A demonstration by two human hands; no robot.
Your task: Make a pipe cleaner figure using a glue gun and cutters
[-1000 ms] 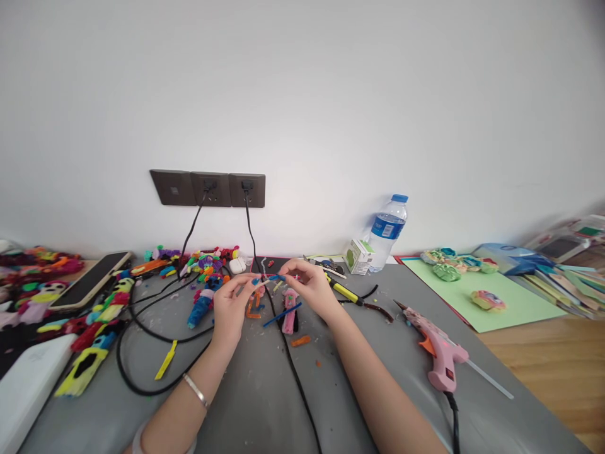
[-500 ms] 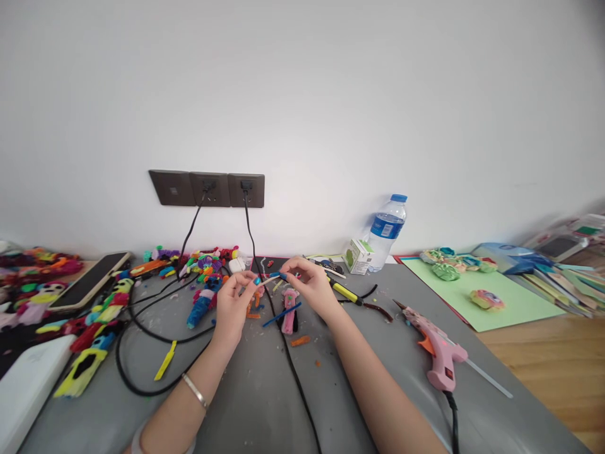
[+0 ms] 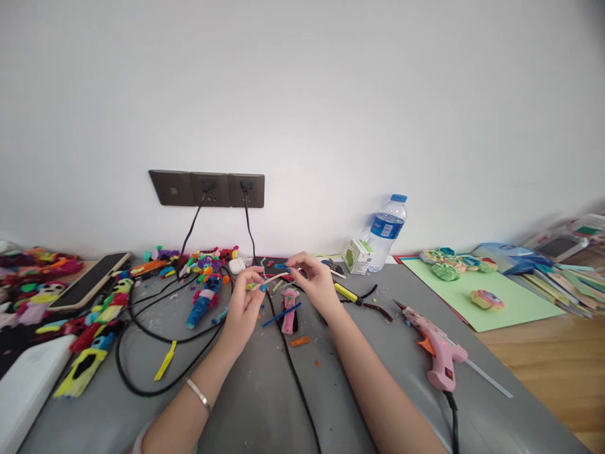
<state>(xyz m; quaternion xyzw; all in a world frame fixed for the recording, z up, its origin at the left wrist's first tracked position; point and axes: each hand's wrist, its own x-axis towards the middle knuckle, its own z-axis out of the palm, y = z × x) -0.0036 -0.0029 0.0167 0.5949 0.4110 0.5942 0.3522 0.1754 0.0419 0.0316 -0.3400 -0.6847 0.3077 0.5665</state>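
Observation:
A thin whitish strip point(image 3: 271, 278) runs between my two hands above the grey table, slightly bowed. My left hand point(image 3: 242, 309) pinches its left end between thumb and finger. At the other end, my right hand point(image 3: 316, 287) pinches it too. A short blue piece point(image 3: 282, 267) shows at my right fingertips; I cannot tell whether it is joined to the strip. Below the hands lies a pink fuzzy figure point(image 3: 288, 312) with a blue stick point(image 3: 282, 314) across it. An orange scrap point(image 3: 300, 341) rests nearby.
Black cables point(image 3: 295, 384) loop over the table point(image 3: 265, 410). A pink glue gun point(image 3: 442, 359), yellow-handled pliers point(image 3: 348, 293), a water bottle point(image 3: 386, 233) and a small carton point(image 3: 358, 256) are on the right. Fuzzy figures point(image 3: 205, 302) and a phone point(image 3: 92, 282) lie left.
My hands have drawn slightly apart, so more of the whitish strip shows between them. My left hand has shifted a little right and turned more open.

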